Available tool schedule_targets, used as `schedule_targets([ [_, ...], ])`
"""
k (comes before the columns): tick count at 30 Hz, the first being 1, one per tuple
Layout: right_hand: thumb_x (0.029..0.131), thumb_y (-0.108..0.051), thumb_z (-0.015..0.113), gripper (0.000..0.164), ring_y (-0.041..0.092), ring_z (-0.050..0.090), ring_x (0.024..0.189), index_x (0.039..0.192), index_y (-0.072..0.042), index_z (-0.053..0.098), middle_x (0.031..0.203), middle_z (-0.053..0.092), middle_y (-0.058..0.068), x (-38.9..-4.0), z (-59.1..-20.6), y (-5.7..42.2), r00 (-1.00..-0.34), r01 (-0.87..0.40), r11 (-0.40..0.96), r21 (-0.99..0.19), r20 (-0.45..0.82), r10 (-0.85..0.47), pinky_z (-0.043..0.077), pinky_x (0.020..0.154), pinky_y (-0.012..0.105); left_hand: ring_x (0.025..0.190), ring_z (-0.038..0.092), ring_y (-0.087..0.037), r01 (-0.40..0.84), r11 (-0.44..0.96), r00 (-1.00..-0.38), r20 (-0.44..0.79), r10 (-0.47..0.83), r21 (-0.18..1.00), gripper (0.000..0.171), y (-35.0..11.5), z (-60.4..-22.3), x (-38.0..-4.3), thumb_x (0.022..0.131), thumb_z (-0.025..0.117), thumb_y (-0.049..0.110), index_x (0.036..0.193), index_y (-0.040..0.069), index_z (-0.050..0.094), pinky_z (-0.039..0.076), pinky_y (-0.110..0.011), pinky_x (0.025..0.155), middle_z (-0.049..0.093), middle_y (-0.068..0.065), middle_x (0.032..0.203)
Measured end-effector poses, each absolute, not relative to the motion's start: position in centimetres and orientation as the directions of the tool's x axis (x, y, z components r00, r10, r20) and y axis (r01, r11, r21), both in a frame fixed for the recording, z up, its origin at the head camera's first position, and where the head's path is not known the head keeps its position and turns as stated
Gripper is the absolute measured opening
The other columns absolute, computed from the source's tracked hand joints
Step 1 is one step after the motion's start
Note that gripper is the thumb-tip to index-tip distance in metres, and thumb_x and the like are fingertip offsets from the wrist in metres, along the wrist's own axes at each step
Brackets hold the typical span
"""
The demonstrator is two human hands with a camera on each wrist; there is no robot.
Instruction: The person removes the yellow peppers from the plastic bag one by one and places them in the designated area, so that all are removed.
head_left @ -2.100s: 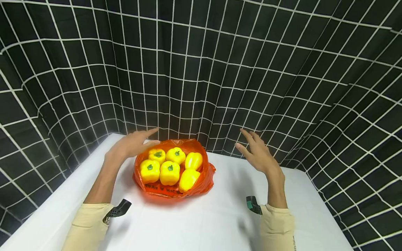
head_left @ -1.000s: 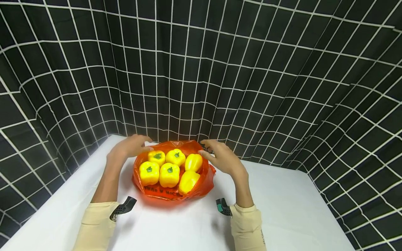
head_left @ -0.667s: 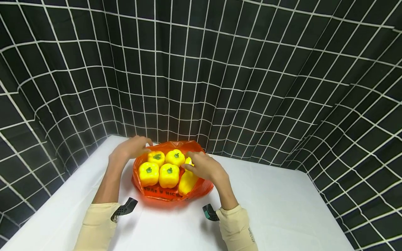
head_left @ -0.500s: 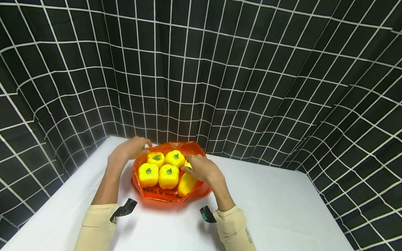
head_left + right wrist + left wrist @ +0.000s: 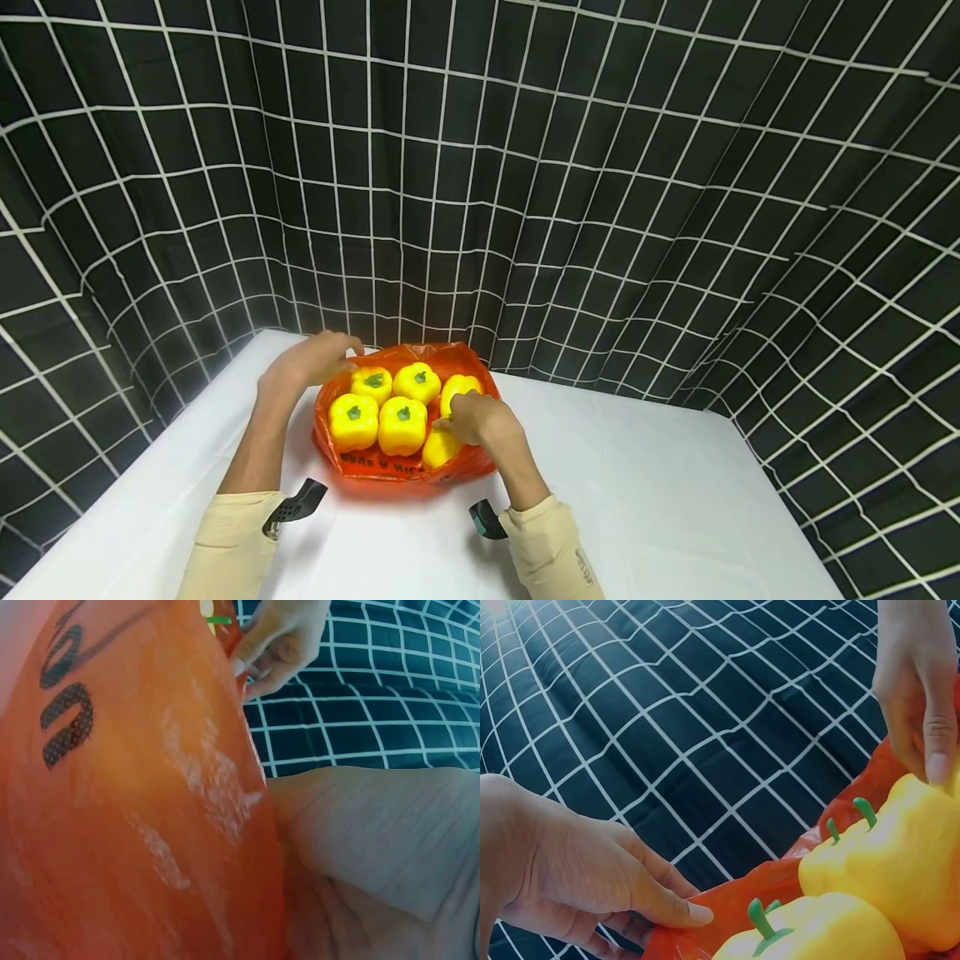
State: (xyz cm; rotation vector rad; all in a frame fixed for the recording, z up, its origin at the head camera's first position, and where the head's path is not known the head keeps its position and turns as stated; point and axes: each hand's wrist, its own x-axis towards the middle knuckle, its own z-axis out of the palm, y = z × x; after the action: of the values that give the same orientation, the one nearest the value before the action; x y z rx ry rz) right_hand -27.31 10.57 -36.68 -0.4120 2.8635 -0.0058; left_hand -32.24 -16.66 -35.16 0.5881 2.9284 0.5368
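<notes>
An orange-red plastic bag [image 5: 461, 358] sits on the table, its mouth wide, with several yellow bell peppers [image 5: 354, 422] inside showing green stems. My left hand [image 5: 307, 364] pinches the bag's rim at the back left; the left wrist view has the thumb [image 5: 694, 913] on the plastic. Reaching into the bag from the right, my right hand [image 5: 483, 419] has its fingers curled over the front-right bell pepper [image 5: 438, 450] and partly hides it. The right wrist view is mostly filled by the bag's side [image 5: 165, 825], so the right fingertips are hidden there.
A white cloth covers the table [image 5: 622, 467], which extends to the right of the bag. Dark curtains with a white grid [image 5: 600, 167] stand close behind and at both sides. A black device [image 5: 298, 500] is worn on each wrist.
My right hand has moved left from beside the bag into it, then down and nearer onto the front-right pepper. The left hand has come to the bag's rim and stayed there.
</notes>
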Motion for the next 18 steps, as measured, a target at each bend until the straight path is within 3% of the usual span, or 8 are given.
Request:
schedule_targets([
  [7,0.1,-0.06,0.059,0.054,0.021,0.058,0.076,0.087,-0.008,0.07,0.09,0.062,0.006,-27.5,-37.3,10.1,-0.916,-0.234,0.971,-0.056,-0.322,-0.24,0.05,0.073,0.035,0.105,0.069,-0.03,0.351,0.862,-0.921,-0.029,0.387,0.366,0.031,-16.6,-35.3,-32.2,0.099,0.066,0.007,0.13,0.004,0.069,0.058,-0.056,0.103,0.073,-0.019,0.126],
  [10,0.099,-0.061,0.06,0.06,0.021,0.064,0.087,0.115,-0.004,0.069,0.106,0.071,0.009,-27.5,-37.3,10.3,-0.91,-0.231,0.97,-0.075,-0.337,-0.243,0.056,0.08,0.038,0.107,0.068,-0.03,0.342,0.865,-0.924,-0.039,0.381,0.367,0.032,-16.5,-35.3,-32.2,0.099,0.066,0.008,0.131,0.005,0.069,0.058,-0.056,0.103,0.073,-0.019,0.127],
  [13,0.096,-0.062,0.064,0.076,0.023,0.068,0.11,0.146,-0.006,0.052,0.13,0.07,0.013,-27.5,-37.1,10.6,-0.895,-0.243,0.963,-0.111,-0.356,-0.267,0.058,0.097,0.046,0.109,0.068,-0.031,0.329,0.868,-0.926,-0.051,0.373,0.371,0.033,-16.4,-35.3,-32.2,0.1,0.067,0.008,0.132,0.005,0.068,0.058,-0.056,0.103,0.072,-0.019,0.128],
  [15,0.096,-0.061,0.065,0.085,0.024,0.066,0.125,0.156,-0.008,0.041,0.142,0.066,0.013,-27.4,-36.7,10.8,-0.88,-0.258,0.956,-0.141,-0.373,-0.292,0.056,0.107,0.049,0.109,0.068,-0.031,0.325,0.869,-0.927,-0.056,0.371,0.372,0.033,-16.4,-35.3,-32.2,0.1,0.067,0.009,0.132,0.006,0.068,0.058,-0.056,0.104,0.072,-0.019,0.128],
  [18,0.097,-0.058,0.065,0.093,0.022,0.063,0.13,0.165,-0.009,0.027,0.148,0.062,0.011,-27.1,-36.0,11.2,-0.859,-0.29,0.937,-0.196,-0.378,-0.345,0.052,0.114,0.049,0.109,0.068,-0.031,0.327,0.866,-0.926,-0.055,0.374,0.378,0.033,-16.4,-35.4,-32.2,0.1,0.066,0.008,0.133,0.005,0.068,0.058,-0.056,0.104,0.072,-0.019,0.129],
])
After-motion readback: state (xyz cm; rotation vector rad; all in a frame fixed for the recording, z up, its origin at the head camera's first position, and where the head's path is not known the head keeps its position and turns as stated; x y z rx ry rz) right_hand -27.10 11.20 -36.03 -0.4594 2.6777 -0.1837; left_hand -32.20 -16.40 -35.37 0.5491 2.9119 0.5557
